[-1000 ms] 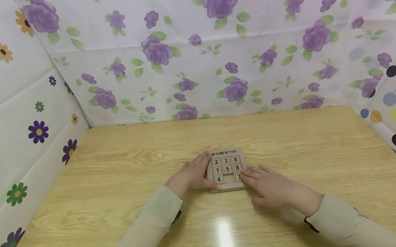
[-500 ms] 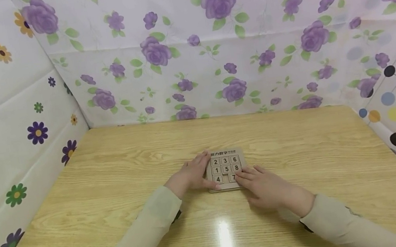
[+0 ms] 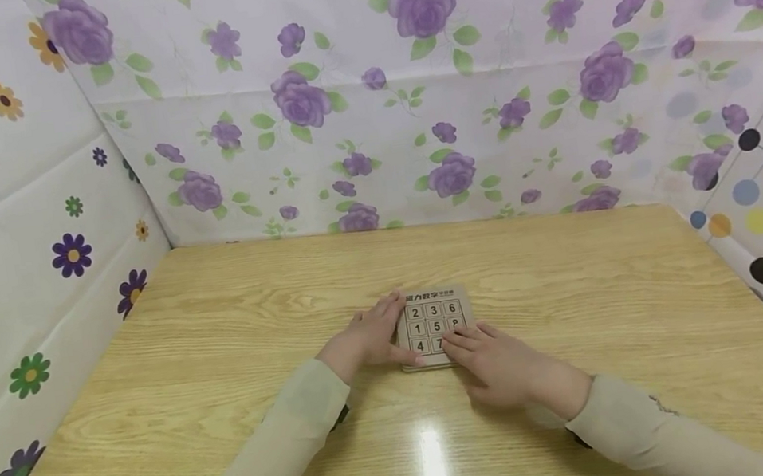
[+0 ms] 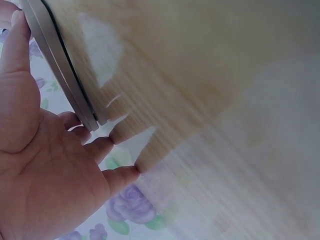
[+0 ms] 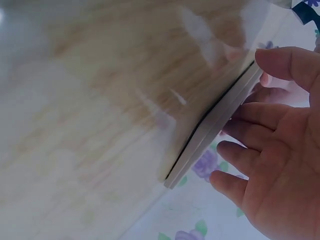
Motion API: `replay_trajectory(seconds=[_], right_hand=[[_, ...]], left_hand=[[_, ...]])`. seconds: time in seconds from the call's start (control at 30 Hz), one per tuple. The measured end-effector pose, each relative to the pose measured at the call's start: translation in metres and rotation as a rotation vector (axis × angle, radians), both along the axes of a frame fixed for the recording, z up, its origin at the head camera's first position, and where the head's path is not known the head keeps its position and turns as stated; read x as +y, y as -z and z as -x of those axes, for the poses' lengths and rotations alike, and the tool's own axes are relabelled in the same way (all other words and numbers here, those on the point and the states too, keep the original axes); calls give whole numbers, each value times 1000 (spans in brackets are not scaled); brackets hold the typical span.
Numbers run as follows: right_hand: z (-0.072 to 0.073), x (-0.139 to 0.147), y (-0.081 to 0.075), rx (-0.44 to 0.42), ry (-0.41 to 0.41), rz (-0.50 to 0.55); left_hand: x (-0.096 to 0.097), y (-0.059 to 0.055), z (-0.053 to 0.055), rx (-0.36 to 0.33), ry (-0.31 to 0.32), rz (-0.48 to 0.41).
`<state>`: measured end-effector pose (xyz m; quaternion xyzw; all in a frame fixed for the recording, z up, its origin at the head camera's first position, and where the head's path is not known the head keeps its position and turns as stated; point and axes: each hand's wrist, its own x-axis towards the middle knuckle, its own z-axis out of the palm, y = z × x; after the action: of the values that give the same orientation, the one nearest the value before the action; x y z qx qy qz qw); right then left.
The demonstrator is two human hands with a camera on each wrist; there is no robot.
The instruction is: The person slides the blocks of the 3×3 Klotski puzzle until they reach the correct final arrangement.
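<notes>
A flat number sliding puzzle (image 3: 459, 292) lies on the table, its frame printed with dark characters along the far side. The rows read 2, 3, 6, then 1, 5, 8, then 4 and the 7 tile (image 3: 439, 344). My left hand (image 3: 374, 337) holds the frame's left side, thumb over the near edge and fingers by the far corner. In the left wrist view its other fingers spread beside the frame (image 4: 62, 72). Fairly straight fingers of my right hand (image 3: 499, 363) rest on the tiles by the 7, partly covering the 8 and hiding the lower right cell.
The glossy wood-grain table (image 3: 272, 284) reflects a bright streak near its front. Behind it hangs a purple-flowered sheet (image 3: 368, 135). Patterned sheets also rise at the left and right sides.
My right hand has moved left, pushing the 7 tile from the lower right cell into the lower middle, beside the 4. The left hand has stayed put on the frame.
</notes>
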<state>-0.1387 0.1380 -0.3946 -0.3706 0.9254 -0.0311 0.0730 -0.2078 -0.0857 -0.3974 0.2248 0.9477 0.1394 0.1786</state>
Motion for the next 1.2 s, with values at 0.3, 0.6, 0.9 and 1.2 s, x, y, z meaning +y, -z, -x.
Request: replay_trajectory(seconds=[0.3, 0.6, 0.9, 1.2], right_hand=[[9, 8, -2, -49, 72, 9], [15, 12, 2, -86, 136, -6], [8, 9, -4, -29, 120, -27], [-7, 8, -10, -42, 102, -48]], left_hand=[[2, 5, 0, 12, 26, 0], [2, 6, -1, 5, 23, 0], [1, 3, 0, 16, 23, 3], [-1, 1, 0, 4, 8, -12]])
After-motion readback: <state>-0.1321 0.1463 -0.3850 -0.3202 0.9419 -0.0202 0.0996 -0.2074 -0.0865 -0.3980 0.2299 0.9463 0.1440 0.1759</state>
